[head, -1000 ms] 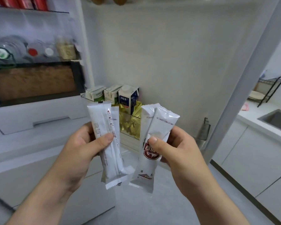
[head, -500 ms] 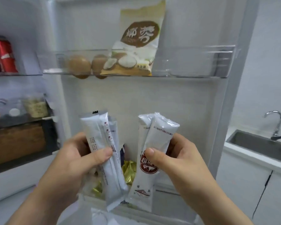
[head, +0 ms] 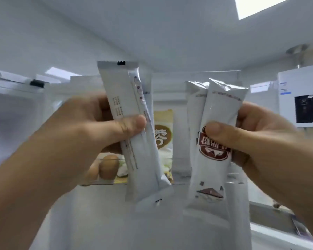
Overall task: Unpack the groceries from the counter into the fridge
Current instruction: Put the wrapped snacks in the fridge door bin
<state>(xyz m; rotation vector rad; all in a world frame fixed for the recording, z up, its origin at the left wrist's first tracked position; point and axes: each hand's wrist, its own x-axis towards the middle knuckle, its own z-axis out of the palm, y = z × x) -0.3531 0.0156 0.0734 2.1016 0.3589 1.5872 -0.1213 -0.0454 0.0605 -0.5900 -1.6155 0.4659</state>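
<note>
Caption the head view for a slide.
Left hand grips plain packets, right hand grips logo packets, before the door shelf.

Two back-facing white packets [head: 143, 168] upright at left, two brown-logo white packets [head: 213, 174] upright at right

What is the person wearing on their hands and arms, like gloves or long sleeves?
Nothing at all. The left hand and right hand are bare, no gloves, no ring showing. The thumbnails look short and unpainted. The left forearm and right forearm are bare too: no sleeve, watch or bracelet in view.
</note>
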